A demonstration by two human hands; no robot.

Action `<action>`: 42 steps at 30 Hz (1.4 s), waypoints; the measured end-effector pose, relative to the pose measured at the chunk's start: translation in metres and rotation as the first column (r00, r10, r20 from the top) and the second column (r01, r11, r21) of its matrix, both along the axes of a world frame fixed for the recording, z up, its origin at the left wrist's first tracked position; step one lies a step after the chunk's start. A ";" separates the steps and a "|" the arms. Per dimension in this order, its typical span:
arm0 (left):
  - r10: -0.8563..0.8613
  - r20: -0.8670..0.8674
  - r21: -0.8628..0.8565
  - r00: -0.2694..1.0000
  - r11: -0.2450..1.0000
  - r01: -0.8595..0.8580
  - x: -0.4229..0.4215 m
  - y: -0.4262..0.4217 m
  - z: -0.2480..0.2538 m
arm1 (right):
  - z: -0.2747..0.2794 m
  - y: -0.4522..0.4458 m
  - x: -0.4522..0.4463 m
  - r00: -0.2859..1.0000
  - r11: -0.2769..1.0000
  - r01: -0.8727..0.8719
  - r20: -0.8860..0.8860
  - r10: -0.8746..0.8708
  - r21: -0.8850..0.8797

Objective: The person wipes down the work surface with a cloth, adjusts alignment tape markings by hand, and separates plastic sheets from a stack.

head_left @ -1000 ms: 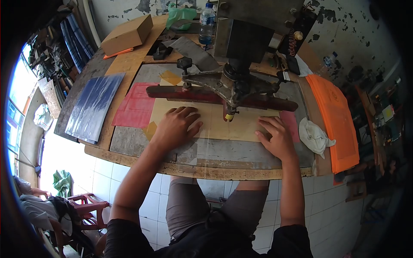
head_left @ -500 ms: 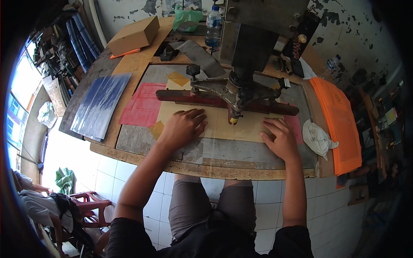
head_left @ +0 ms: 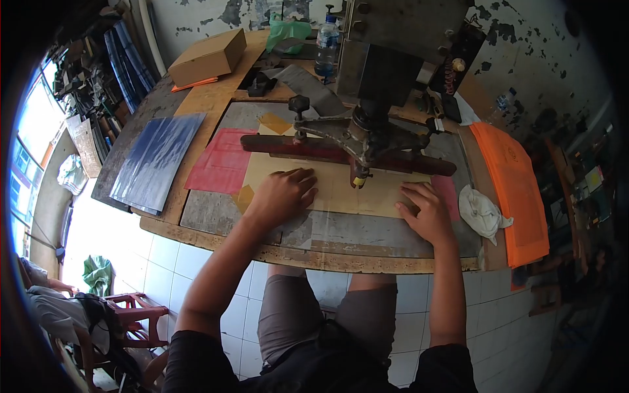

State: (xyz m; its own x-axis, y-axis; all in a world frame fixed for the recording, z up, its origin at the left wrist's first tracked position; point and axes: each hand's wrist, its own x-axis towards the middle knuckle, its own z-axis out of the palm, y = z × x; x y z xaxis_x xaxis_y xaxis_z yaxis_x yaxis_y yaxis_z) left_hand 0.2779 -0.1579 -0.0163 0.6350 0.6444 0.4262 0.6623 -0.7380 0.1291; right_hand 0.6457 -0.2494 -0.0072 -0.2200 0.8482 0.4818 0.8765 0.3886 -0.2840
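Note:
My left hand (head_left: 282, 195) lies on a pale yellow sheet (head_left: 341, 200), its fingers stretched out and palm down. On the sheet's right part rests my right hand (head_left: 427, 208), with the thumb apart from the fingers. Above the sheet is a press head with a long dark red bar (head_left: 314, 149) and a metal bracket (head_left: 362, 134). Pink sheet material (head_left: 219, 159) shows left of the yellow sheet, and a smaller pink part shows at its right. Brown tape (head_left: 244, 198) sits at the sheet's left corner.
A blue plastic-looking sheet stack (head_left: 157, 160) lies left, below a cardboard box (head_left: 208, 59). To the right are a white cloth (head_left: 483, 213) and orange sheets (head_left: 514, 193). A water bottle (head_left: 325, 49) stands behind. Another person (head_left: 59, 308) is at lower left, by a red stool (head_left: 137, 318).
The head view has shifted slightly. Both hands stay in nearly the same spots on the yellow sheet, and the press bar shows no clear movement.

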 end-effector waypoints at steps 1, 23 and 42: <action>-0.003 0.000 0.001 1.000 1.000 0.003 0.000 0.001 -0.001 | -0.001 0.000 0.000 1.000 1.000 -0.002 -0.002 0.002 -0.002; 0.013 0.047 -0.046 0.999 0.999 -0.011 -0.001 -0.002 0.001 | -0.002 0.000 0.001 1.000 1.000 0.009 -0.010 -0.009 -0.014; 0.026 0.021 -0.113 0.999 0.993 -0.024 -0.002 -0.003 0.007 | 0.004 -0.002 -0.001 1.000 1.000 -0.002 0.003 0.002 -0.030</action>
